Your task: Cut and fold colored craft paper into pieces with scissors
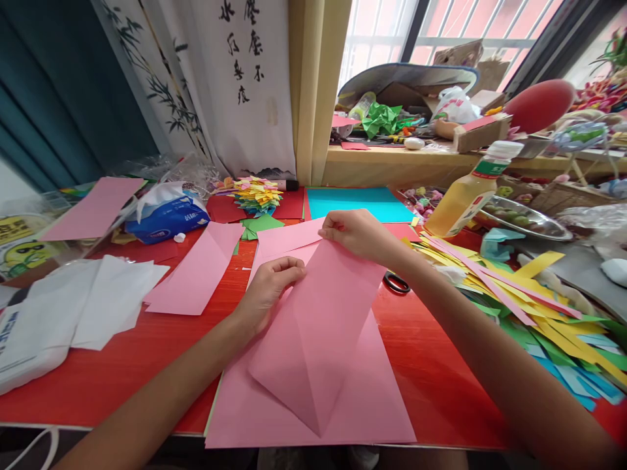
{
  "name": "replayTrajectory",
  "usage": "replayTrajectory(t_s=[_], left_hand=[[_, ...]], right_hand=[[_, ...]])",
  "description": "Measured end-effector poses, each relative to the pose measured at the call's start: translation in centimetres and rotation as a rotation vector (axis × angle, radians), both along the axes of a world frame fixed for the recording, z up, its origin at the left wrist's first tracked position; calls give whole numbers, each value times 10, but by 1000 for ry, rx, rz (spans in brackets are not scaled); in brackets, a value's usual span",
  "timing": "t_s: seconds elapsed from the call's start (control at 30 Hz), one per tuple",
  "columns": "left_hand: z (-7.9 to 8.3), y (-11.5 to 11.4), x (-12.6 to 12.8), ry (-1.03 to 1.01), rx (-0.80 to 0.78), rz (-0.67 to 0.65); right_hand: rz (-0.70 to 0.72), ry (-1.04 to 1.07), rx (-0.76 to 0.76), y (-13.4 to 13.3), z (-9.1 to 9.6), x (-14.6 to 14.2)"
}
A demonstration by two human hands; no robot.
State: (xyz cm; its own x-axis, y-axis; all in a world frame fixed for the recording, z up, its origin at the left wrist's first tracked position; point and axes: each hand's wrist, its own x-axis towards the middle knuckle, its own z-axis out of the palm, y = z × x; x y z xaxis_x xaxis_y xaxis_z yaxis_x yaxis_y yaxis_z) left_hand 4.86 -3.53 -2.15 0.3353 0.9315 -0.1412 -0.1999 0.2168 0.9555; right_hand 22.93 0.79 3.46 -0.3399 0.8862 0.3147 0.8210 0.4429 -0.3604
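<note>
Between my hands is a pink sheet of paper point(318, 320), raised and bent, with a crease running down its lower part. My left hand point(269, 287) pinches its upper left edge between thumb and fingers. At the top corner, my right hand point(355, 234) grips the same sheet, fingers closed. Beneath it, more pink paper point(377, 405) lies flat on the red table, reaching the front edge. Another pink piece point(289, 239) shows just behind my hands. The black handle of what looks like scissors point(396, 282) pokes out right of the sheet.
Folded pink paper point(206, 274), a blue tissue pack point(169, 215) and white tissues point(112, 300) lie left. A blue sheet point(357, 204) and a yellow paper ornament point(258, 196) are behind. Rightward stand a juice bottle point(463, 196) and cut paper strips point(553, 307).
</note>
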Motion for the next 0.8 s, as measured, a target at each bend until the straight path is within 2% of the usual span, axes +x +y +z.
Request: replayTrajectory(t_s=[0.23, 0.47, 0.8], left_hand=[[2, -2, 1, -24, -19, -17], [4, -2, 2, -35, -43, -19], [3, -3, 1, 27, -3, -31]], right_hand=[[-50, -19, 25, 4, 7, 12], [-50, -58, 55, 7, 7, 16], [-182, 10, 158, 13, 20, 48]])
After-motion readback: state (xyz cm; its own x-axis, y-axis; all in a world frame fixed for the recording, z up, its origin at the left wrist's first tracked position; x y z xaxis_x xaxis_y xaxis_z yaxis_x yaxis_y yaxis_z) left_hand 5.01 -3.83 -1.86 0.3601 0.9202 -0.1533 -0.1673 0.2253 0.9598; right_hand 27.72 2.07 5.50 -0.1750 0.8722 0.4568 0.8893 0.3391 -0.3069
